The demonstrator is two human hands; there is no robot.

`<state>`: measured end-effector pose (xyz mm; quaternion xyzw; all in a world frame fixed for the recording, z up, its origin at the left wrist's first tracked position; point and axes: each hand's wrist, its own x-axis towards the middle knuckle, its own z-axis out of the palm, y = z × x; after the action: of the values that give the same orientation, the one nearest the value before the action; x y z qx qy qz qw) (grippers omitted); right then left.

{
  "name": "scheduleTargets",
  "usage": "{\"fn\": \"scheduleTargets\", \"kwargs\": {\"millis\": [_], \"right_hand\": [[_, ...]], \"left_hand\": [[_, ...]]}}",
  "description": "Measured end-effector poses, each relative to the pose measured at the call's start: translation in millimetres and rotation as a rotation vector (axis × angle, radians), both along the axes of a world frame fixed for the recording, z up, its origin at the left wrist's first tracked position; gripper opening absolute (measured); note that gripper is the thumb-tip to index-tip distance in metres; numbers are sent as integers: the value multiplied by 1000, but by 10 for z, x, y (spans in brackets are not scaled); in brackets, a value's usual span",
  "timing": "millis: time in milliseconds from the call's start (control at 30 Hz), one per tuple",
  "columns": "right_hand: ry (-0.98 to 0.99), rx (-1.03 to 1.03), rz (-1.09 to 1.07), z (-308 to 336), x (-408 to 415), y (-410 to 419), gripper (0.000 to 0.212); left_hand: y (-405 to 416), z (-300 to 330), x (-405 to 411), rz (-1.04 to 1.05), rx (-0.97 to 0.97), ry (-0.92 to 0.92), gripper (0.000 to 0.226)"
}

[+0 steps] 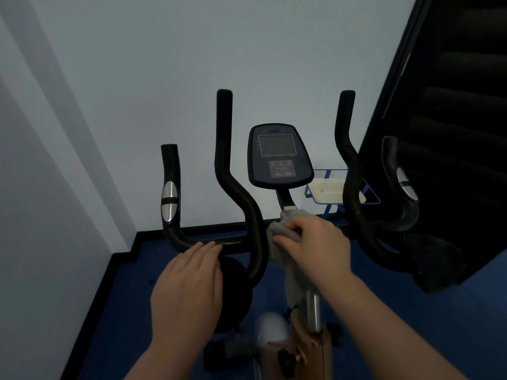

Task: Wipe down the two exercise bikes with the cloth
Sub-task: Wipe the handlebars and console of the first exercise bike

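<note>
Pale walls met in a corner at the far left, with blue floor below and a dark slatted panel rising on the right. I stood at the near side of an exercise bike, its black handlebars spreading left and right in front of me and its console standing at the far middle. My right hand gripped the grey cloth, fingers curled round it and pressing it to the middle of the bar just below the console stem, while a loose tail of the cloth hung down toward the seat post. My left hand lay flat, fingers straight and together, resting on the left part of the crossbar and holding nothing. Beyond the right handle sat a blue wire rack with a pale tray in it. I judged the cloth soft, light and floppy, best kept bunched in the palm so the hanging end would not snag. The handlebars looked stiff and fixed, their grips slightly tacky, so wrapping the cloth round the tube and sliding along seemed right. I could see only one bike clearly.
</note>
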<state>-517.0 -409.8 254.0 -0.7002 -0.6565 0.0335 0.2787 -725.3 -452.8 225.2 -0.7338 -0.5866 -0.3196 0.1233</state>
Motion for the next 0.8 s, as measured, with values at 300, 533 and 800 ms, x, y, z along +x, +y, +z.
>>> {"fn": "scheduleTargets", "kwargs": {"millis": [300, 533, 800], "right_hand": [[39, -37, 27, -3, -23, -82, 14], [144, 265, -148, -131, 96, -344, 21], [-32, 20, -120, -93, 50, 330, 19]], "left_hand": [[-41, 36, 14, 6, -69, 16, 27], [-2, 135, 28, -9, -202, 10, 36], [209, 266, 99, 15, -345, 153, 48]]}}
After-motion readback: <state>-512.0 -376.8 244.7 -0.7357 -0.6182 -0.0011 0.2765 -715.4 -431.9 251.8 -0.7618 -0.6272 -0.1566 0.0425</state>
